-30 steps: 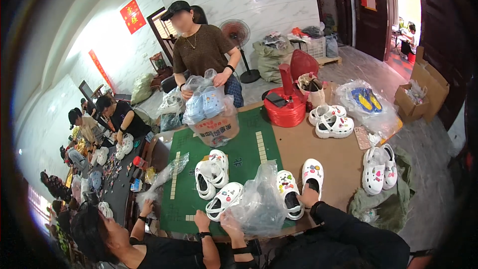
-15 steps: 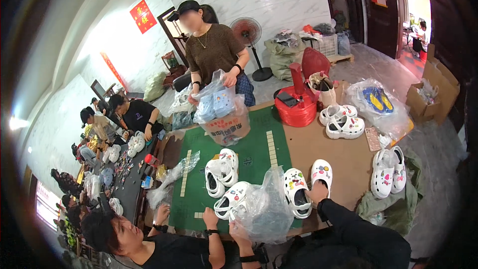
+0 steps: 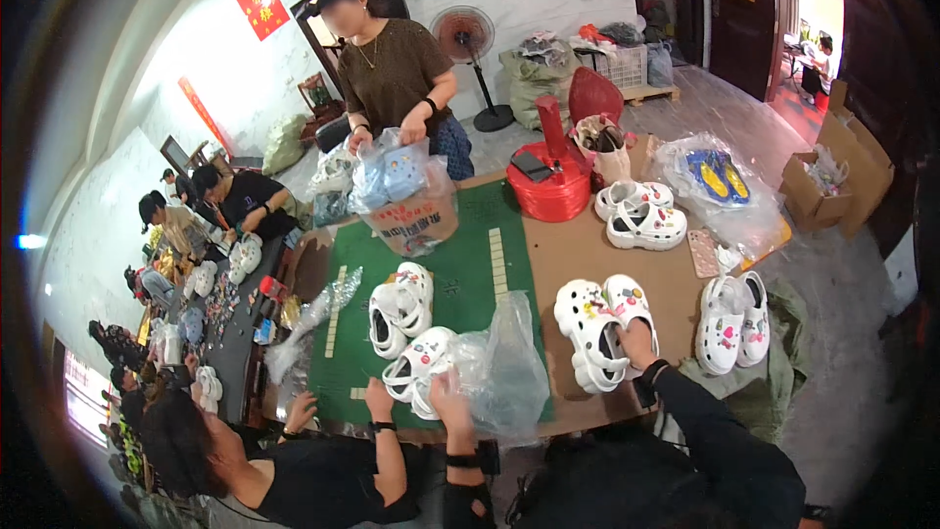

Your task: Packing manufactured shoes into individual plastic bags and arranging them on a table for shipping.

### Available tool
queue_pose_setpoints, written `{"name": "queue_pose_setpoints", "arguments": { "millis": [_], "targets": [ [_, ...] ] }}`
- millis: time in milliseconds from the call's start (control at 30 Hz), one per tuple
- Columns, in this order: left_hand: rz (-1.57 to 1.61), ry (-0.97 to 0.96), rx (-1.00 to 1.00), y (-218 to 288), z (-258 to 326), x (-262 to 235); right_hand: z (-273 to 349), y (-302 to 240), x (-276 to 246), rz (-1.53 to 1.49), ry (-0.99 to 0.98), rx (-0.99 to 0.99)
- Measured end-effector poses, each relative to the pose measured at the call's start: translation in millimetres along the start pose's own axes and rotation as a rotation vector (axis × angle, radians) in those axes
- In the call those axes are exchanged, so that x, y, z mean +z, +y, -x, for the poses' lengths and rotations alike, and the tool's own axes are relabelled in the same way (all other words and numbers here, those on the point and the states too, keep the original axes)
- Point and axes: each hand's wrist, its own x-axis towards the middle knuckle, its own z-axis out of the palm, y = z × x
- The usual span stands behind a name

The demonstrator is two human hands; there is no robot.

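Observation:
My right hand [image 3: 638,343] is closed on a pair of white clogs [image 3: 589,333] with colourful charms, at the heel of the right one. The two clogs stand side by side on brown board. My left hand [image 3: 451,406], its fingers blurred, is at the edge of a clear plastic bag [image 3: 517,367] that lies crumpled on the table. Just beyond that hand is another white clog pair [image 3: 419,369], partly covered by the bag. A further pair [image 3: 401,309] stands behind it on the green mat [image 3: 460,279].
At my left, a co-worker's hands [image 3: 380,406] rest near the mat's edge. Across the table another person handles blue clogs [image 3: 394,176] in a bag above a clear tub [image 3: 416,223]. A red plastic roll [image 3: 548,191] and more white clogs [image 3: 646,225] stand at the back right.
The white clogs at my right hand, apart before, now stand close together. My left hand has moved up along the bag toward the neighbouring clogs. The whole view has shifted slightly.

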Motion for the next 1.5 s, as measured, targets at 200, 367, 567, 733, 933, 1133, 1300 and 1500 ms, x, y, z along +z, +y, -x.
{"name": "queue_pose_setpoints", "arguments": {
  "millis": [200,367,567,733,933,1133,1300,1500],
  "targets": [
    [0.052,-0.024,0.032,68,-15,96,14,3,-101,-0.011,0.220,-0.281],
    [-0.239,-0.158,0.387,60,-1,166,52,-28,-172,0.068,-0.029,-0.546],
    [-0.368,-0.523,0.373,44,-4,189,89,-39,-186,0.147,-0.221,-0.888],
    [-0.423,-0.744,0.429,53,-20,183,68,-38,-144,0.100,-0.537,-0.985],
    [-0.456,-0.955,0.295,45,-47,165,67,-62,-111,0.113,-0.796,-0.839],
    [-0.396,-0.863,0.364,51,-48,143,66,-69,-87,0.050,-0.872,-0.661],
    [-0.401,-0.988,0.527,35,-42,127,63,-78,-81,0.100,-0.945,-0.440],
    [-0.382,-1.003,0.715,40,-32,112,56,-22,-71,0.040,-0.560,-0.208]
  ]
}}
